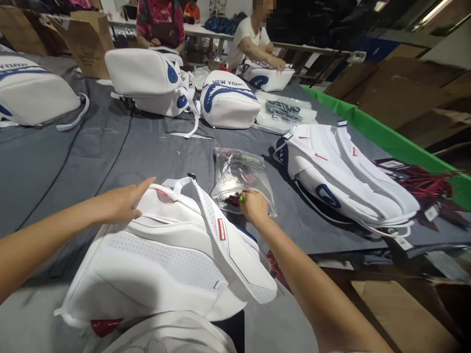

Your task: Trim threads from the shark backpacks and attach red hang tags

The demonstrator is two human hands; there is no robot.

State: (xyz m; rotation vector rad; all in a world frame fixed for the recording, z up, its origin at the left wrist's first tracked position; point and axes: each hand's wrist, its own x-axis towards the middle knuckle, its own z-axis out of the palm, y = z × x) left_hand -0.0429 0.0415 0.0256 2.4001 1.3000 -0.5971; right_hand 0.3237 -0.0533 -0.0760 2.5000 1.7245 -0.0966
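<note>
White backpack (162,255) lies tilted at the near edge of the grey table (154,152), its back panel and straps toward the wearer, so its straps and handle are probably within easy reach. The left hand (125,203) rests at its upper edge near the handle, thumb and forefinger spread apart, seemingly to steady it. The right hand (255,206) is curled at a small dark and green item (235,198) by the clear pouch (241,171); the fingertips are hidden, so I cannot tell whether they pinch it. The pouch lies flat just beyond the backpack, presumably to keep its small contents together. To the right, another backpack (342,176) lies straps up, beside red cords (430,184). Farther off sit a pair of stacked backpacks (143,73), perhaps to save room, and a "NEW YORK" backpack (231,105); behind them a co-worker's hand (276,63) touches one more.
</note>
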